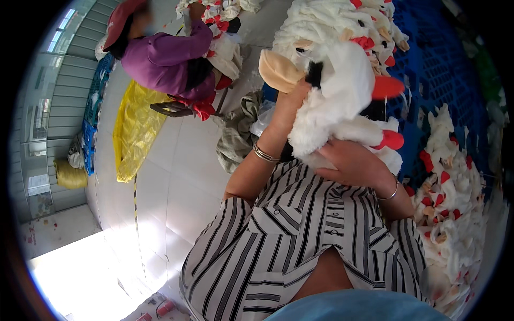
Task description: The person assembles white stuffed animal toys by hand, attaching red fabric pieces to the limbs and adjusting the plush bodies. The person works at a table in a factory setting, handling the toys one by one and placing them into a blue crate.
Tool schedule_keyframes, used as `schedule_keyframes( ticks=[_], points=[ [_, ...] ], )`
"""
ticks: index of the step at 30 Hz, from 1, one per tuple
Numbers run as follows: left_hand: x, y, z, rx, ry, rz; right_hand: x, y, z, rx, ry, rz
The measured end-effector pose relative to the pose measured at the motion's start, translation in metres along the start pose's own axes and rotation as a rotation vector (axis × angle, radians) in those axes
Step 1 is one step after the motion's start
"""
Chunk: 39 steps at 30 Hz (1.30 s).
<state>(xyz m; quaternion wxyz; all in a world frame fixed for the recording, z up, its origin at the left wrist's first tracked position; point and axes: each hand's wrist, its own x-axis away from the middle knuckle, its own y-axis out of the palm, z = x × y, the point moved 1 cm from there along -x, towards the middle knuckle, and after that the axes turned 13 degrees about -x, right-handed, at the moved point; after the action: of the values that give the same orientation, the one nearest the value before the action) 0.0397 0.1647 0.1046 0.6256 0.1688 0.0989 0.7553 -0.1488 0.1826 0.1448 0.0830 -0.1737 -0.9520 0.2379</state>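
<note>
A white plush toy cover [342, 80] with red tips, a beige ear-like flap and black patches is held up in front of my chest. My left hand [301, 96] reaches up to its left side beside the beige flap, gripping it; the fingertips are hidden behind the plush. Lower down, my right hand [356, 163] is closed on the cover's bottom edge, its fingers pointing left and partly covered by the fabric.
A large heap of similar white plush covers [305, 24] lies ahead; another pile [450, 235] is at right. Blue plastic crates [428, 59] stand behind them. At left, a co-worker in a purple top [166, 56] sits near a yellow plastic bag [134, 128]. Grey-green cloth [235, 131] lies close by.
</note>
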Motion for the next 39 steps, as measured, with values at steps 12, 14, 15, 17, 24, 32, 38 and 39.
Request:
schedule_keyframes(
  ticks=[12, 14, 15, 17, 24, 32, 38, 39],
  points=[
    [0.004, -0.045, -0.028, 0.136, -0.12, -0.253, 0.024, -0.088, 0.044, -0.776, -0.218, 0.504],
    [0.01, -0.029, -0.013, 0.408, -0.064, -0.258, 0.009, -0.082, 0.046, -0.795, -0.165, 0.367],
    [0.006, -0.03, -0.001, 0.438, 0.038, -0.405, 0.004, -0.078, 0.043, -0.868, -0.133, 0.241],
    [-0.005, -0.028, 0.019, 0.515, 0.221, -0.734, -0.003, -0.073, 0.029, -0.93, -0.105, 0.111],
    [-0.038, -0.031, -0.029, 0.776, -0.12, -0.329, -0.03, -0.055, 0.013, -0.883, -0.184, 0.44],
    [-0.018, -0.044, 0.037, 0.096, 0.321, 0.27, -0.003, -0.098, 0.037, -1.109, -0.346, 1.196],
    [-0.016, -0.04, 0.063, 0.164, 0.481, 0.25, 0.009, -0.107, 0.031, -1.038, -0.338, 1.273],
    [-0.018, -0.051, 0.059, 0.101, 0.527, 0.168, 0.016, -0.109, 0.035, -1.011, -0.358, 1.282]
  ],
)
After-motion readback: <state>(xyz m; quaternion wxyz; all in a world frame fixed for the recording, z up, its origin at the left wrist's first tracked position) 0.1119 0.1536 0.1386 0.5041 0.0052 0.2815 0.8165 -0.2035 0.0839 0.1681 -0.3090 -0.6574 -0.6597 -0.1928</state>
